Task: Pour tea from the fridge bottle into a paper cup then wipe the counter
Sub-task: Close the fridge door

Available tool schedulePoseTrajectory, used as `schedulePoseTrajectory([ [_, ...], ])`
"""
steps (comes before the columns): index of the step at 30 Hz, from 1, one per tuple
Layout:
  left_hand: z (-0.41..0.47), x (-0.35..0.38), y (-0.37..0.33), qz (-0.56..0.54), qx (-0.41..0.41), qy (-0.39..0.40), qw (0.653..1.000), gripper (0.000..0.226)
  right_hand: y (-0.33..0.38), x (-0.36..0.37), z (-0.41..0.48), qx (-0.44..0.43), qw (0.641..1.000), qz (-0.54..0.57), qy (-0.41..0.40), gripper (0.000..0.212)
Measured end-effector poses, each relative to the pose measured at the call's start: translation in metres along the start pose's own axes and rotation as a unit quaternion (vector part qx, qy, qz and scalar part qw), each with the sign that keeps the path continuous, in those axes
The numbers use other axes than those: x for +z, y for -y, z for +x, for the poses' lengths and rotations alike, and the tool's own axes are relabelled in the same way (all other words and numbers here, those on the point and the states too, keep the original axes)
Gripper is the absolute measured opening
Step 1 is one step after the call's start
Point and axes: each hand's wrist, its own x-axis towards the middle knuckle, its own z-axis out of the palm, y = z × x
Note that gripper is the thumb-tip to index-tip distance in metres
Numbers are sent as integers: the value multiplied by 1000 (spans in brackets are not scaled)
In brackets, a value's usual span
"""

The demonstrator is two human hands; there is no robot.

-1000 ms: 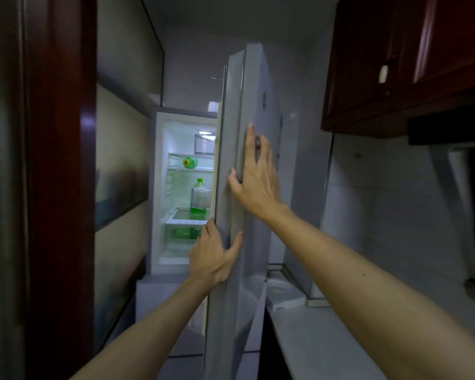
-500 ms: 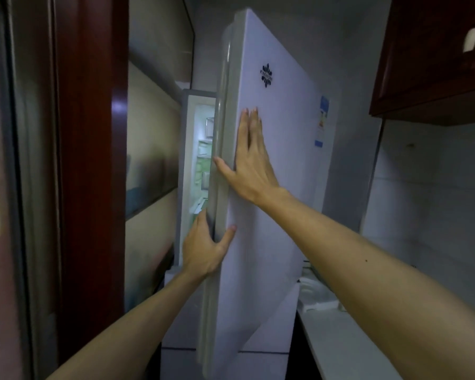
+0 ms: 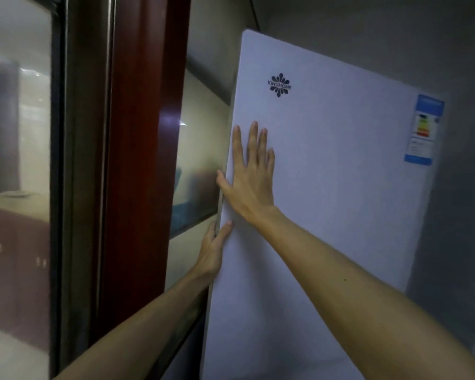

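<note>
Fridge door [image 3: 327,201] fills the centre and right of frame, its white face turned toward the camera. Change: a second ago it stood well open, with lit shelves and a green-capped bottle visible inside. It is now swung to, and the interior is no longer seen. Whether the seal has fully met, cannot tell.

Dark red door frame [image 3: 137,160], with glass beside it, takes the left of frame.

Right hand [image 3: 251,174], centre: fingers straight and slightly spread, palm flat on the door face, pressing, holding nothing. Left hand [image 3: 213,248], below it at lower centre: fingers curled round the door's left edge, thumb on the front face, gripping the edge only.

Energy label [image 3: 424,130] at upper right; logo [image 3: 279,85] at upper centre.

Bottle: not in view, and neither hand has it. It was last seen on the fridge shelf, so judged shut inside. Paper cup and worktop are not in view.

Judgement: the fridge step is closing out; how far the pour has got cannot be read from here. Risk: the left fingers sit at the closing edge and should come away before the final push.
</note>
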Motion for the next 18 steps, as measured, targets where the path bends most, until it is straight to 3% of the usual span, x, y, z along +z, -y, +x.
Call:
schedulePoseTrajectory([
  [3,18,-3,3,-14,-7,-2,1000,74,0,21,10,6,1000,-13,-12,90],
  [7,46,-9,15,-9,-12,-18,1000,80,-3,51,22,0,999,-27,-17,89],
  [9,62,-14,24,-4,-8,-14,1000,72,-5,66,29,1,999,-35,-20,88],
  [13,93,-24,39,-15,-17,14,1000,35,-6,93,42,6,999,-40,-17,86],
  [18,132,-35,63,-21,-32,19,999,37,-9,126,57,15,999,-46,-16,81],
])
